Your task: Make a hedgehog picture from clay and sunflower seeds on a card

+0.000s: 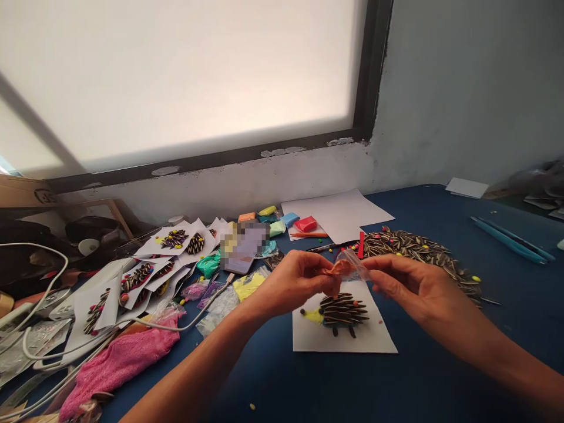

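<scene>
From my remote seat, I see the blue desk (264,376) carrying a heap of striped seeds (414,249) at right, perhaps for easy reach. A white card (308,341) lies flat, likely as backing. My right hand (412,279) and left hand (295,282) hang over its hedgehog figure (343,311), the right gripping a clear bag (358,264), seemingly to steady it, the left pinching an orange lump (338,269) (inside the bag or out, I can't tell).
</scene>
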A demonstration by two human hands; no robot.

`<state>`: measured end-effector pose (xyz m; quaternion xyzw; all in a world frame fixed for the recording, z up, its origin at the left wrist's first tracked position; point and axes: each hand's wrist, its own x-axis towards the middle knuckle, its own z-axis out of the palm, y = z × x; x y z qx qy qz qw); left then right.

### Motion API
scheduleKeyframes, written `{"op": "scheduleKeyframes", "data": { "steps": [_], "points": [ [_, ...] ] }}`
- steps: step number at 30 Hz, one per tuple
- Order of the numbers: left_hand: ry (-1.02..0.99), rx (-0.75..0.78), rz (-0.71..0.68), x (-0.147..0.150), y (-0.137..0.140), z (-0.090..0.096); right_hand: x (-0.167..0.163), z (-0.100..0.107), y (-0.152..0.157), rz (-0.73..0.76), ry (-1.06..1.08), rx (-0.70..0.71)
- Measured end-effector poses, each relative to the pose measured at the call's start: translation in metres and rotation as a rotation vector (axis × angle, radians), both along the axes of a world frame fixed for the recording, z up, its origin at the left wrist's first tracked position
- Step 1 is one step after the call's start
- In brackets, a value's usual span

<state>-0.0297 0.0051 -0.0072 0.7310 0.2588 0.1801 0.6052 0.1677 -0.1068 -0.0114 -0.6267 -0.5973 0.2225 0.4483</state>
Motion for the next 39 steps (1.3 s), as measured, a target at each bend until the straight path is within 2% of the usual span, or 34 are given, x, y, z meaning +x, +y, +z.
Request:
{"op": "scheduleKeyframes", "data": {
  "steps": [3,12,20,24,29,33,39],
  "points": [
    [-0.037,-0.079,-0.011,0.003,-0.006,0.000,-0.001,0.000,-0.001,0.077,0.049,-0.067],
    [-0.184,-0.199,0.038,0.007,-0.014,-0.004,-0.003,0.000,-0.003,0.113,0.041,-0.127],
    [-0.210,-0.209,0.055,0.007,-0.019,-0.004,-0.004,-0.003,-0.008,0.072,-0.011,-0.071],
    [-0.209,-0.225,0.057,0.009,-0.021,-0.006,-0.005,0.000,-0.009,0.001,-0.142,0.100],
    [-0.170,-0.263,0.066,0.011,-0.024,-0.010,-0.001,-0.002,-0.007,0.155,-0.308,0.321],
    [-0.145,-0.274,0.046,0.012,-0.026,-0.010,0.003,-0.008,-0.006,0.158,-0.427,0.402],
    [-0.134,-0.236,-0.011,0.011,-0.028,-0.010,0.002,-0.010,-0.006,0.176,-0.491,0.392]
  ]
}}
